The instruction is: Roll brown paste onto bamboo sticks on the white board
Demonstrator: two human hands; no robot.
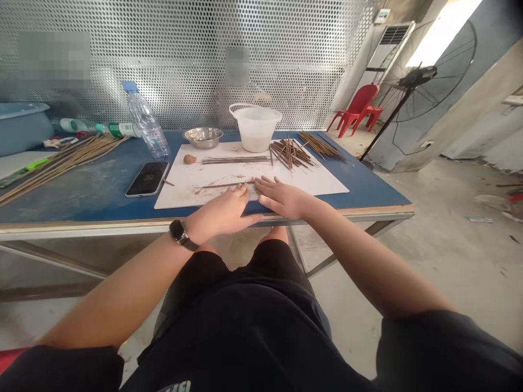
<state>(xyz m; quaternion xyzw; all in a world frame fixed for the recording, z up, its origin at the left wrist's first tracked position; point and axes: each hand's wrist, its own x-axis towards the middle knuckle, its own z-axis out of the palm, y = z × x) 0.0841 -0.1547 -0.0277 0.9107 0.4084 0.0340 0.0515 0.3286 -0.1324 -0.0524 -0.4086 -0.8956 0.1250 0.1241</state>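
My left hand [229,209], with a black watch at its wrist, lies with its fingers stretched out near the front edge of the white board [175,193]. Beside it, my right hand [281,197] rests flat, fingers extended, the two hands close together. A thin brown stick [220,185] lies across the board, its right part reaching to the fingertips of both hands; how far it runs under them is hidden. Farther back on the board are a row of thin dark sticks [237,160], a brown lump [189,159] and a pile of brown-coated sticks [292,153].
A metal bowl [203,138] and a white bucket [256,128] stand at the back. To the left are a phone [147,179], a clear plastic bottle [149,122] and long thin sticks [61,163]. More sticks [322,146] lie right. Perforated metal backs the blue table [359,179].
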